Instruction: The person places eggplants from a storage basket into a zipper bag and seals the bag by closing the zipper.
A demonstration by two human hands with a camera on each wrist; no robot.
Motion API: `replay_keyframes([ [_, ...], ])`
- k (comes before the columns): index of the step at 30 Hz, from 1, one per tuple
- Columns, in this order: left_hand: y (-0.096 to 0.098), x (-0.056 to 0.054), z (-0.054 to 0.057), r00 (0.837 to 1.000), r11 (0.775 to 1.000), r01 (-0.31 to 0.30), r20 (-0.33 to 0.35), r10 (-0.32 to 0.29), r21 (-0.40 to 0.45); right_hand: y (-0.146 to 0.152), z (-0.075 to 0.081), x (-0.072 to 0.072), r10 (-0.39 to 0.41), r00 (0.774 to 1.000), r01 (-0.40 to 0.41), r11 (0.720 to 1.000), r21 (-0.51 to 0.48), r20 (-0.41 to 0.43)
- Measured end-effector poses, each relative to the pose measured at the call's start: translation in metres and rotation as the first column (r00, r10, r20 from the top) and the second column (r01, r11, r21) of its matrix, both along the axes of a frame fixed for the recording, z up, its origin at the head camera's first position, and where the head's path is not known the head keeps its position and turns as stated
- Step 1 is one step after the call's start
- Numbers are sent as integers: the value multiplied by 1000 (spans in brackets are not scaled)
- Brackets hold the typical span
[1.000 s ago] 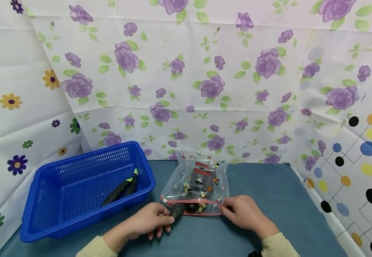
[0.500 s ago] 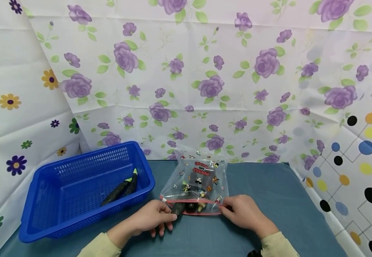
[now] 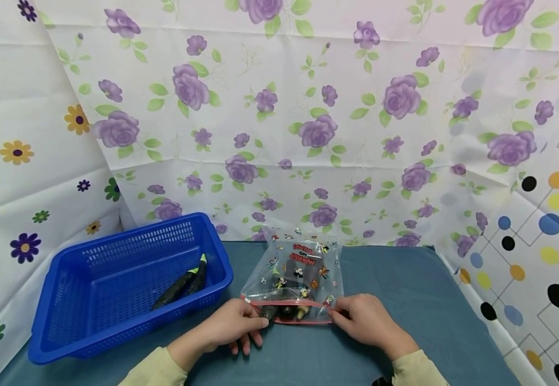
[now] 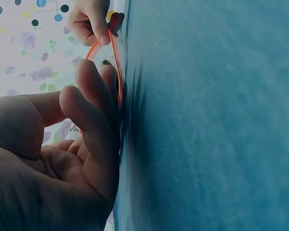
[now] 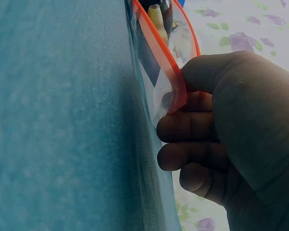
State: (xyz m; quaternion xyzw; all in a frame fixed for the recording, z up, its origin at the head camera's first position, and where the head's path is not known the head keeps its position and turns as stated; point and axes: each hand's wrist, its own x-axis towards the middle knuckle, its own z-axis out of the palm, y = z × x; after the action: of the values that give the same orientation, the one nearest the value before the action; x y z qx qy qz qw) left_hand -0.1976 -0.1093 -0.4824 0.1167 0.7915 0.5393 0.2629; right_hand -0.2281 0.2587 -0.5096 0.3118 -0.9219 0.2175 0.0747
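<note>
A clear zip bag (image 3: pixel 284 289) with red zip strips and cartoon prints lies on the cloth, its mouth towards me. My right hand (image 3: pixel 363 319) pinches the right corner of that mouth; the right wrist view shows thumb and forefinger on the red strip (image 5: pixel 169 72). At the left of the opening, my left hand (image 3: pixel 228 324) holds the near end of a dark, bumpy cucumber (image 3: pixel 269 312), most of it inside the bag. In the left wrist view my fingers hide the cucumber. Beside it in the bag lie a dark rounded vegetable (image 3: pixel 287 312) and a pale-tipped one (image 3: pixel 303 310).
A blue perforated basket (image 3: pixel 130 316) stands on the left, with two dark cucumbers (image 3: pixel 175 288) with light green tips at its right end. Blue-green cloth (image 3: pixel 395 279) covers the table. Behind it hangs a flowered sheet (image 3: pixel 260 134), with a dotted one (image 3: pixel 540 257) at the right.
My left hand has moved slightly right, and the cucumber has slid further into the bag. My right hand keeps its hold on the corner.
</note>
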Motion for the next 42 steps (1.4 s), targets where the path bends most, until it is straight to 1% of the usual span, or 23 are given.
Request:
replay_keyframes([
  [8,5,-3,-7,998,998,-44,-44,42,-33,0,2,0,-3,1000,3,1000,-1,9],
  [16,9,-1,-4,996,997,-56,-77,51,-60,-1,2,1,0,1000,0,1000,-4,7],
  [18,10,-1,-3,994,995,-61,-91,53,-83,-2,2,1,0,1000,0,1000,-5,3],
  [21,11,-1,-2,991,988,-71,-120,54,-141,-2,2,1,1,1000,-1,1000,-5,1],
  [25,12,-3,-3,989,977,-83,-138,56,-198,-2,2,1,1,1000,-1,1000,-6,6],
  [27,12,-4,-3,989,978,-81,-139,55,-190,-1,2,1,0,1000,0,1000,-7,9],
  [30,10,-5,-4,988,985,-71,-148,47,-156,-2,0,0,-3,1000,3,1000,-6,7],
  [34,6,-5,0,988,993,-48,-152,32,-108,-2,0,0,-6,1000,6,1000,-2,10],
  [36,4,-5,4,991,996,-36,-134,25,-78,-2,0,0,-7,1000,7,1000,0,16],
  [42,-3,-6,20,999,999,-11,-44,13,30,-1,1,0,-5,1000,6,1000,-1,20],
])
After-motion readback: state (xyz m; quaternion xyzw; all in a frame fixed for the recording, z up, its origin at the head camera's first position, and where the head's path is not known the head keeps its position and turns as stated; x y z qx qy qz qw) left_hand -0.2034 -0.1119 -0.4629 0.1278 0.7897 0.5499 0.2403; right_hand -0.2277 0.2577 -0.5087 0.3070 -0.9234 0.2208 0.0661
